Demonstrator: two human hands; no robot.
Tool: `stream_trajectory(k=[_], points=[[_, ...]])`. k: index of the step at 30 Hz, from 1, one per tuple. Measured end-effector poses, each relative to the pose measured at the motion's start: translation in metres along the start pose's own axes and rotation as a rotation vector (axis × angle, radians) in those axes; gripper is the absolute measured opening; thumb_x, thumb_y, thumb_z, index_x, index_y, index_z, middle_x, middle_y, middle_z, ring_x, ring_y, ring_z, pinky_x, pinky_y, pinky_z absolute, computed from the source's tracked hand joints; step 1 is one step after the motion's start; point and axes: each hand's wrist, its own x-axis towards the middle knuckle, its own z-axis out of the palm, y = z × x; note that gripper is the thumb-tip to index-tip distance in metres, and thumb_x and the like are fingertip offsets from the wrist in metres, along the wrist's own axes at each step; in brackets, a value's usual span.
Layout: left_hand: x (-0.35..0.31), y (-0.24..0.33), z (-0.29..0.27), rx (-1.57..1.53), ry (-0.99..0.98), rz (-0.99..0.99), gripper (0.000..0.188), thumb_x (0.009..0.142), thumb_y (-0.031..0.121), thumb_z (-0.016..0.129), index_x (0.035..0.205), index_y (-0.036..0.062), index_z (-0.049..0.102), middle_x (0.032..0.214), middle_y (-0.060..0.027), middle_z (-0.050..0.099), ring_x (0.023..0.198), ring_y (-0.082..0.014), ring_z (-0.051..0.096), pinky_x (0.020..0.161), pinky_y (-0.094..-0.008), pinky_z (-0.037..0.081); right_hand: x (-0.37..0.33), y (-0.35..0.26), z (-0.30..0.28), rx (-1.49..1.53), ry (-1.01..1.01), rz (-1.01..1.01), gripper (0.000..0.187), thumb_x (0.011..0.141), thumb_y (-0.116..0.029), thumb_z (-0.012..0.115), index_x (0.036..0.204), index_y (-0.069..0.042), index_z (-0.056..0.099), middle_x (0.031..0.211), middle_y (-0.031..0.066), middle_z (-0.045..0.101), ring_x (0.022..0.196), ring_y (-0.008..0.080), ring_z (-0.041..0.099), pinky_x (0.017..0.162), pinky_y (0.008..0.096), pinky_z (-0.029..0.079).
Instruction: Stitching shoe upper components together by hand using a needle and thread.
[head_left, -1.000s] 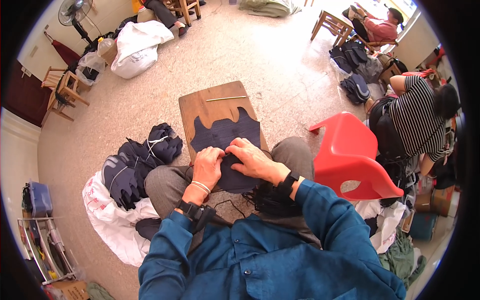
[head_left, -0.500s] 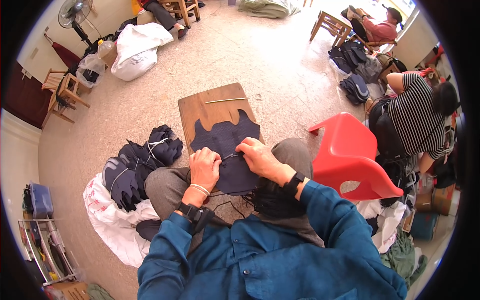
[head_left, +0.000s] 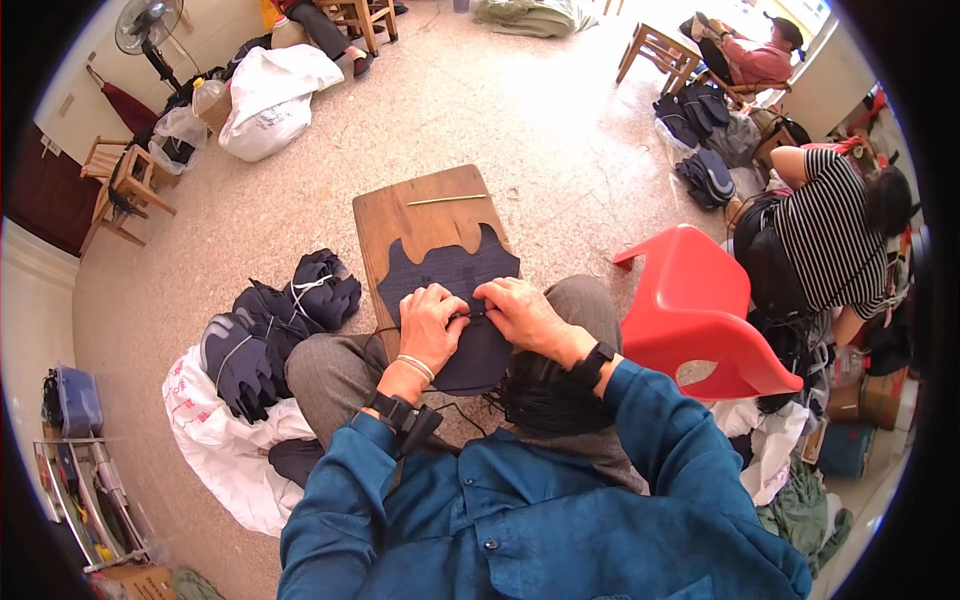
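Observation:
A stack of dark navy fabric pieces [head_left: 450, 268] with a scalloped far edge lies on a small wooden stool [head_left: 385, 215] between my knees. My left hand [head_left: 428, 325] is closed over the middle of the stack, thumb and fingers pinched together. Close beside it, my right hand [head_left: 520, 312] pinches at the same spot with bent fingers. A thin cord runs across the fabric between the fingertips, mostly hidden now by the fingers. Beyond the fabric, a thin stick [head_left: 447, 200] rests on the stool top.
Tied bundles of dark fabric [head_left: 240, 360] sit on a white sack [head_left: 200, 440] to my left. A red plastic stool [head_left: 690, 300] stands close on the right, with a person in a striped shirt [head_left: 830, 220] beyond it. Another white sack [head_left: 265, 120] lies at the far left.
My left hand has shifted right and slightly nearer, closing up to my right hand. The cord that showed between them is now mostly covered. My right hand has barely moved.

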Motion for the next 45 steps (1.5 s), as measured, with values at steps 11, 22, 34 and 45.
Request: stream_trajectory(k=[11, 22, 34, 45], points=[[0.004, 0.004, 0.009, 0.089, -0.065, -0.022, 0.012, 0.078, 0.014, 0.076, 0.086, 0.0130, 0.068, 0.095, -0.0046, 0.056, 0.098, -0.0260, 0.056, 0.095, -0.0435, 0.037, 0.000, -0.005, 0.005, 0.037, 0.032, 0.023, 0.022, 0.085, 0.001, 0.060, 0.107, -0.003, 0.059, 0.096, 0.0169, 0.063, 0.097, 0.0378, 0.062, 0.085, 0.0461, 0.050], [0.001, -0.001, 0.024, 0.215, -0.022, 0.163, 0.018, 0.081, 0.005, 0.069, 0.096, 0.0054, 0.059, 0.100, -0.0126, 0.053, 0.098, -0.0345, 0.055, 0.096, -0.0497, 0.042, -0.003, -0.010, 0.015, 0.015, 0.073, 0.026, 0.016, 0.088, 0.000, 0.054, 0.102, -0.003, 0.059, 0.091, 0.0168, 0.065, 0.092, 0.0397, 0.064, 0.080, 0.0476, 0.051], [0.003, 0.002, 0.007, -0.089, -0.052, 0.111, 0.014, 0.076, -0.005, 0.068, 0.083, 0.0002, 0.057, 0.103, -0.0152, 0.052, 0.098, -0.0358, 0.055, 0.091, -0.0441, 0.047, -0.019, -0.010, 0.010, -0.012, 0.162, 0.068, 0.018, 0.088, -0.003, 0.058, 0.106, -0.004, 0.061, 0.096, 0.0181, 0.068, 0.094, 0.0383, 0.066, 0.081, 0.0469, 0.052], [0.008, 0.002, 0.005, -0.036, -0.108, 0.146, 0.016, 0.078, -0.006, 0.063, 0.089, 0.0009, 0.054, 0.104, -0.0166, 0.050, 0.098, -0.0387, 0.053, 0.089, -0.0454, 0.046, -0.020, -0.013, 0.006, 0.124, 0.093, 0.143, 0.018, 0.087, -0.003, 0.058, 0.105, -0.005, 0.061, 0.095, 0.0162, 0.066, 0.092, 0.0373, 0.065, 0.080, 0.0449, 0.053]])
